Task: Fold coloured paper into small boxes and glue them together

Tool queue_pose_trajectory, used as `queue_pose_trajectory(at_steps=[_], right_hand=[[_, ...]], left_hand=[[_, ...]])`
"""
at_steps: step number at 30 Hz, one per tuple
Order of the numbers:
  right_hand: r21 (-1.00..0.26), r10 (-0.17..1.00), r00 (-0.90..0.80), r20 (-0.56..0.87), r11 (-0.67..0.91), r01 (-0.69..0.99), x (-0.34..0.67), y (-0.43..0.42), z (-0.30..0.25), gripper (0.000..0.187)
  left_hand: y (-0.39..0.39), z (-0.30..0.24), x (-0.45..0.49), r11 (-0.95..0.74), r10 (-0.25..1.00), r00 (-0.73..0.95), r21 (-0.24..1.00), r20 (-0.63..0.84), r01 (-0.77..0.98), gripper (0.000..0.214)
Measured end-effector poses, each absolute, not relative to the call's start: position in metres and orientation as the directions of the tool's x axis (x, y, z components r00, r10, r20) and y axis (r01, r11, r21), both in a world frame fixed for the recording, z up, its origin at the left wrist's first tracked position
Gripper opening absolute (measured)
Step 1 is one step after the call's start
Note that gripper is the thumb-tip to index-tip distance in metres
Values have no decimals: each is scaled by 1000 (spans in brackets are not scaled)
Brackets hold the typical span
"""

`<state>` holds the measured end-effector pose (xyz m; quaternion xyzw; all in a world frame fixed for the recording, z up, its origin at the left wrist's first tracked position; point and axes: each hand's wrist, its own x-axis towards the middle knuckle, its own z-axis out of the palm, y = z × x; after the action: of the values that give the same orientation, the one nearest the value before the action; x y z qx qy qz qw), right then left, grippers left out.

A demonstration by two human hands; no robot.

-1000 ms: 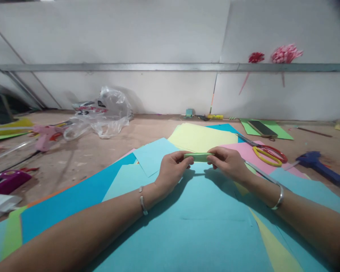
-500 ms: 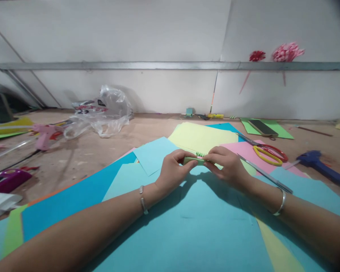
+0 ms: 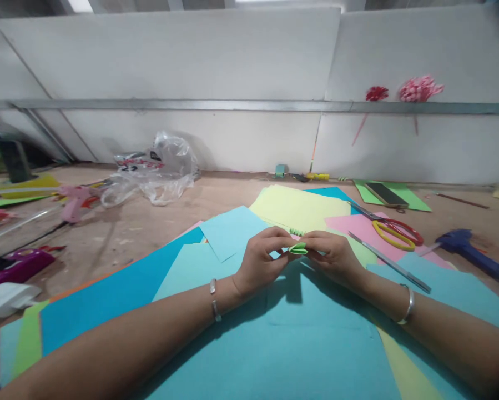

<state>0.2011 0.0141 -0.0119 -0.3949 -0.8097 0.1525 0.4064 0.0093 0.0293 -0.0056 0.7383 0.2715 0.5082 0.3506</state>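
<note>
The left hand (image 3: 261, 258) and right hand (image 3: 334, 256) pinch 1 green paper strip (image 3: 298, 249), left of 1 scissors (image 3: 393, 230), over a paper-strewn wooden table (image 3: 141, 228).

Print on the plastic bag (image 3: 160, 173) is unreadably blurred.

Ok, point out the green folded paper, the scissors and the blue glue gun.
green folded paper (image 3: 298, 249), head view, middle.
scissors (image 3: 376, 224), head view, base of handles.
blue glue gun (image 3: 461, 243), head view, its body.
</note>
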Motion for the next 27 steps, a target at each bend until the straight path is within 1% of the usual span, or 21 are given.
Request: queue_pose_trajectory(at_steps=[5,12,17,20,23,25,27], right_hand=[[-498,731,-373,572,670,550,203,14,-13,29],[-452,735,-383,559,658,603,202,13,-14,32],[-358,681,-415,604,697,621,204,14,-20,32],[-271,639,-423,642,705,655,204,14,-19,30],[-194,565,-416,712,728,657,203,14,-15,26],[-176,523,-389,758,739,650,203,14,-12,22],[-175,496,-362,789,746,642,203,15,-11,19]], left_hand=[[28,-3,8,-605,747,376,795,548,41,9],[29,-6,6,-713,650,422,699,632,52,12],[28,-4,6,-706,654,423,706,627,46,12],[26,-3,6,-674,693,378,737,614,39,13],[28,-4,8,-592,778,292,805,557,41,9],[30,-7,9,-522,828,262,852,496,35,5],[32,-9,10,-490,848,252,871,466,39,4]])
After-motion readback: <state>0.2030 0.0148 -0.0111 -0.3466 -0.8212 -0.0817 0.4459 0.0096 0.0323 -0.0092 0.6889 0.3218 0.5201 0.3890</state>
